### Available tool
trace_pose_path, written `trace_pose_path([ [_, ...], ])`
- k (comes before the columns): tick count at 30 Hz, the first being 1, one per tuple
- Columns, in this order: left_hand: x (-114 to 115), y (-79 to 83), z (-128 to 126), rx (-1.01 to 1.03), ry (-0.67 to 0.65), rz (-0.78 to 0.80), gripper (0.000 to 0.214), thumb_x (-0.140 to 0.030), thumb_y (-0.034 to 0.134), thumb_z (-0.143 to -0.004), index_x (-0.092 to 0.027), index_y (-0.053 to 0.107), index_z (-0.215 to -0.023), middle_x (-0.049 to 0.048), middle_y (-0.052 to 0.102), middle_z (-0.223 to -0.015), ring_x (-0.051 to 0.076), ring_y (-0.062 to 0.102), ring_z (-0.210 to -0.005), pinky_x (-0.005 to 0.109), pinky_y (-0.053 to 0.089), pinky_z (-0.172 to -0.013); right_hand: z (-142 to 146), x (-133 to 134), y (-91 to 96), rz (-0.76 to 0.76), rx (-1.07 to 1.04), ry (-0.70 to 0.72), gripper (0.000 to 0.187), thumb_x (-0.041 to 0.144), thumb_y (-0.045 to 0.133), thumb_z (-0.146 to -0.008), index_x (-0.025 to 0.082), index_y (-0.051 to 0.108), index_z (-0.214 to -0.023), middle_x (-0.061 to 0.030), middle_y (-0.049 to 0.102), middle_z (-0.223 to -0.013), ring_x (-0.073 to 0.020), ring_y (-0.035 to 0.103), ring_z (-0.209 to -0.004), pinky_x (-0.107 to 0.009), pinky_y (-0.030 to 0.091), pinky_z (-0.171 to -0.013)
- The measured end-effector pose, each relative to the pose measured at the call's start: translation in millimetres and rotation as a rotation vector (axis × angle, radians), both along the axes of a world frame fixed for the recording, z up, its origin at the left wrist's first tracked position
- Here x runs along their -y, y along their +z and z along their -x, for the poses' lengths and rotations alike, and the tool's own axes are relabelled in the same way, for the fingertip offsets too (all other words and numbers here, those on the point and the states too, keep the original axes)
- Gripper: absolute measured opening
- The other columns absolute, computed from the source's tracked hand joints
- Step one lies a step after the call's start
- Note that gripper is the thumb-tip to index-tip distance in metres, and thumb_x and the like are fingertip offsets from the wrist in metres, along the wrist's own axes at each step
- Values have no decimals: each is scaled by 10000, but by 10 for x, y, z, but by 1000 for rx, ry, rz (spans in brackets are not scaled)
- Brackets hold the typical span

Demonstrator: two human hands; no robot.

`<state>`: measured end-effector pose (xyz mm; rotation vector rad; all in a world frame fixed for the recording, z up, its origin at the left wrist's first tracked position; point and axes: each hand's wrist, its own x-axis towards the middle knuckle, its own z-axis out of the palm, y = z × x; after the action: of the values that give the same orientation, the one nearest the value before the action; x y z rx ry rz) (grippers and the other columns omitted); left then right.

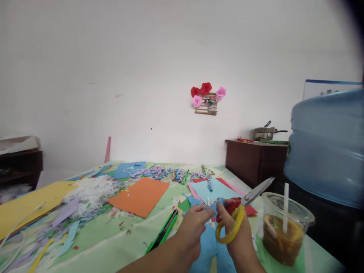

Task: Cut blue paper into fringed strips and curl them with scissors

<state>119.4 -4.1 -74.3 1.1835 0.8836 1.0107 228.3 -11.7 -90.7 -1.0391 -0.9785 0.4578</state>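
My left hand (193, 229) is closed, thumb and fingers pinching a small twisted piece of blue paper (218, 204). My right hand (243, 239) meets it at the same piece, its fingertips touching the paper's right end. Hooked in that right hand is a pair of scissors (257, 192) with yellow and red handles. The blades point up and to the right, away from the paper, and look closed. Larger blue paper (209, 242) lies beneath both hands, partly hidden by them. Left of my left forearm rests a green utility knife (165, 229).
A lidded plastic cup (284, 237) of brown drink with a straw stands close to my right hand. Orange paper (142, 195), white shredded strands (92, 193), yellow sheets (34, 197) and curled paper pieces (176, 175) cover the table. A large water bottle (327, 148) is at right.
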Motion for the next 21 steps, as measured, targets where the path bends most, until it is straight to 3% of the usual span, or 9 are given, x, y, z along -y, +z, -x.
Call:
trace_pose_path([
  [5, -65, 65, 67, -181, 77, -174, 237, -339, 490, -696, -148, 549, -823, 30, 607, -805, 183, 540, -809, 277, 405, -678, 32, 7, 4, 13, -102, -28, 261, 331, 644, -656, 155, 541, -819, 40, 554, -611, -140, 550, -537, -261, 436, -513],
  [7, -200, 24, 118, -315, 165, -277, 211, -306, 478, -740, -128, 564, -813, 47, 602, -815, 197, 542, -827, 294, 412, -695, 42, -50, -59, 63, -152, -1, 213, 281, 634, -690, 148, 525, -815, 31, 566, -653, -134, 569, -567, -251, 451, -516],
  [10, -464, -104, 166, -537, 305, -430, 219, -268, 520, -781, -114, 555, -932, 80, 547, -1023, 211, 508, -948, 369, 410, -798, 34, -153, -192, 184, -181, 35, 82, 191, 580, -770, 141, 516, -763, 56, 540, -634, -85, 546, -520, -213, 449, -483],
  [12, -623, -199, 161, -664, 329, -512, 272, -271, 475, -825, -155, 496, -1070, 74, 523, -1085, 192, 539, -908, 394, 454, -759, 23, -204, -276, 284, -190, 46, 98, 202, 538, -816, 137, 524, -743, 81, 491, -583, -46, 464, -417, -171, 394, -392],
  [16, -824, -299, 88, -828, 338, -650, 232, -264, 450, -839, -188, 516, -1048, 70, 520, -1102, 176, 538, -905, 370, 457, -766, 27, -223, -344, 404, -279, 81, 153, 286, 487, -851, 144, 535, -819, 64, 506, -626, -34, 424, -391, -157, 358, -345],
  [21, -782, -186, -4, -898, 354, -718, 281, -259, 484, -816, -153, 497, -1076, 87, 482, -1155, 236, 477, -1019, 457, 385, -844, 26, -197, -274, 387, -455, 85, 178, 306, 467, -861, 141, 531, -864, 50, 522, -666, -42, 452, -420, -167, 381, -368],
])
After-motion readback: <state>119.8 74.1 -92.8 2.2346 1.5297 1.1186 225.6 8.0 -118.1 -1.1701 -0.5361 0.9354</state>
